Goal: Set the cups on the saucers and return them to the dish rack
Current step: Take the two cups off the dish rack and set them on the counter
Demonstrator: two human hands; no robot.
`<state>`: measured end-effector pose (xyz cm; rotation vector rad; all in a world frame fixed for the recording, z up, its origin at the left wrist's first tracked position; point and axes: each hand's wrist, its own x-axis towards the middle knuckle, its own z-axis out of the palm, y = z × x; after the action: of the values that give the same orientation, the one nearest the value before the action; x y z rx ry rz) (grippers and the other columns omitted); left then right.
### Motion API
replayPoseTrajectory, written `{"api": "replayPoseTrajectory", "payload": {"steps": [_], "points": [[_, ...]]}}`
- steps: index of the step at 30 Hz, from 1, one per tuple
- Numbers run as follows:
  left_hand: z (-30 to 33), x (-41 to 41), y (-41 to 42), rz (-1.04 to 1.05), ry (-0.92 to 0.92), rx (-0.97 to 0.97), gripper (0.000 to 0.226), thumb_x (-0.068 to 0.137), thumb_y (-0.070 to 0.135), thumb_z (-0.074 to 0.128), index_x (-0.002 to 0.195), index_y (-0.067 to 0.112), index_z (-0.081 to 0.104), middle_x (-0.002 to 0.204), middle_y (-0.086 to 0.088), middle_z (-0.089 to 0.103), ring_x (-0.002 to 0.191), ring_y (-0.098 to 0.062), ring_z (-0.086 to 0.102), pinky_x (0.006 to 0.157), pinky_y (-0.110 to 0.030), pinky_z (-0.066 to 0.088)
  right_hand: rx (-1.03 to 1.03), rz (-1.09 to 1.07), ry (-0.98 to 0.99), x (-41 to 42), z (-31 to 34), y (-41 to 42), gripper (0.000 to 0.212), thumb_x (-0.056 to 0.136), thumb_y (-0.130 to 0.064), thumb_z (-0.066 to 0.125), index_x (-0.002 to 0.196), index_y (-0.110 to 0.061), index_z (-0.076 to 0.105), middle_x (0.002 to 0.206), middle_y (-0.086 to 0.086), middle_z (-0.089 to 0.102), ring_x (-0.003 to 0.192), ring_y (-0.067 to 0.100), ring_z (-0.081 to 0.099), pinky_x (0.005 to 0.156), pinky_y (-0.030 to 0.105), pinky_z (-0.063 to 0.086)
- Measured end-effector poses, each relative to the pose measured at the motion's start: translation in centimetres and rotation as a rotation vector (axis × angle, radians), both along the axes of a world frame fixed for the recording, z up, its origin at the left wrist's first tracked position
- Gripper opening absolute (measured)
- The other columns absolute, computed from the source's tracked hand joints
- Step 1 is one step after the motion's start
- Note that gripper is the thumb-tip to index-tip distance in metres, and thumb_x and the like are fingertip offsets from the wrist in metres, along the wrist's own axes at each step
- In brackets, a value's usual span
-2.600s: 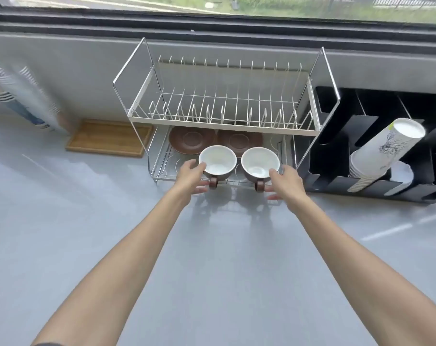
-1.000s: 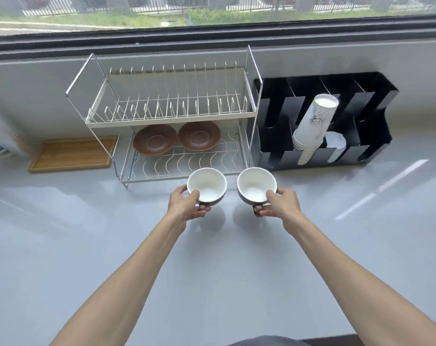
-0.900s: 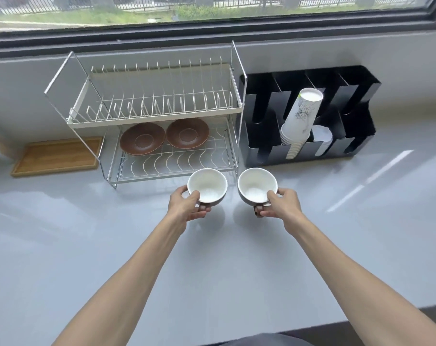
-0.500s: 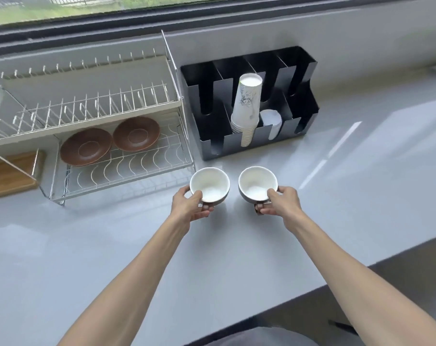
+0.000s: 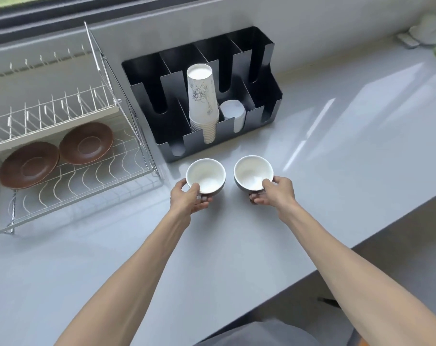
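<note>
I hold two cups, white inside and dark outside, over the grey counter in front of the black organiser. My left hand [image 5: 187, 199] grips the left cup [image 5: 207, 174] by its handle and rim. My right hand [image 5: 274, 192] grips the right cup [image 5: 252, 172] the same way. Two brown saucers [image 5: 28, 164] [image 5: 87, 143] lie side by side on the lower shelf of the white wire dish rack [image 5: 69, 193], to the left of the cups. The rack's upper shelf holds nothing.
A black organiser [image 5: 257, 71] behind the cups holds a stack of paper cups [image 5: 203, 103] and white lids [image 5: 234, 113]. The counter's front edge [image 5: 312, 273] runs diagonally at lower right. White and green items [image 5: 429, 31] sit at the far right.
Both cups came out of the rack's lower shelf and moved right, to in front of the organiser. The view swung right, so the rack now sits at the left.
</note>
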<state>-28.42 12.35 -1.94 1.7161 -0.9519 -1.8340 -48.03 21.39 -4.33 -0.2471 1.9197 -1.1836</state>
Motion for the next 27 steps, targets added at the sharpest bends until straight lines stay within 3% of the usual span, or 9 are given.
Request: {"api": "replayPoseTrajectory", "payload": {"steps": [13, 16, 19, 22, 27], "points": [[-1.0, -2.1, -1.2, 0.051, -0.007, 0.016, 0.056, 0.093, 0.004, 0.045, 0.148, 0.015, 0.038, 0.082, -0.009, 0.064, 0.057, -0.023, 0.07, 0.054, -0.026, 0.06, -0.004, 0.011, -0.021, -1.1, -0.3, -1.9, 0.03, 0.088, -0.003, 0.04, 0.114, -0.001, 0.057, 0.086, 0.026, 0.07, 0.057, 0.032, 0.069, 0.052, 0.029, 0.056], [-1.2, -2.2, -1.5, 0.062, 0.002, 0.024, 0.057, 0.092, 0.004, 0.045, 0.148, 0.015, 0.038, 0.083, -0.01, 0.065, 0.064, -0.027, 0.071, 0.053, -0.026, 0.061, -0.003, 0.013, -0.03, -1.1, -0.4, -2.2, 0.03, 0.088, -0.003, 0.04, 0.114, -0.001, 0.057, 0.085, 0.026, 0.069, 0.056, 0.032, 0.068, 0.052, 0.031, 0.057], [-1.4, -2.2, -1.7, 0.07, 0.015, 0.032, 0.058, 0.092, 0.003, 0.045, 0.148, 0.016, 0.038, 0.084, -0.009, 0.064, 0.074, -0.033, 0.071, 0.056, -0.027, 0.061, -0.006, 0.017, -0.032, -1.1, -0.6, -2.4, 0.03, 0.088, -0.003, 0.04, 0.113, -0.002, 0.057, 0.082, 0.025, 0.069, 0.057, 0.032, 0.067, 0.058, 0.034, 0.061], [-1.6, -2.2, -1.8, 0.08, 0.023, 0.04, 0.058, 0.092, 0.003, 0.046, 0.147, 0.016, 0.039, 0.084, -0.011, 0.064, 0.071, -0.032, 0.071, 0.058, -0.028, 0.062, -0.012, 0.017, -0.03, -1.1, -0.6, -2.5, 0.03, 0.087, -0.003, 0.04, 0.111, -0.002, 0.059, 0.08, 0.025, 0.069, 0.057, 0.033, 0.067, 0.064, 0.039, 0.063], [-2.2, -2.2, -2.2, 0.077, 0.024, 0.048, 0.058, 0.091, 0.003, 0.046, 0.147, 0.016, 0.039, 0.086, -0.013, 0.065, 0.068, -0.03, 0.071, 0.059, -0.029, 0.062, -0.007, 0.004, -0.027, -1.2, -0.8, -2.7, 0.031, 0.087, -0.002, 0.04, 0.112, -0.001, 0.058, 0.097, 0.034, 0.07, 0.057, 0.033, 0.067, 0.062, 0.038, 0.063]]}}
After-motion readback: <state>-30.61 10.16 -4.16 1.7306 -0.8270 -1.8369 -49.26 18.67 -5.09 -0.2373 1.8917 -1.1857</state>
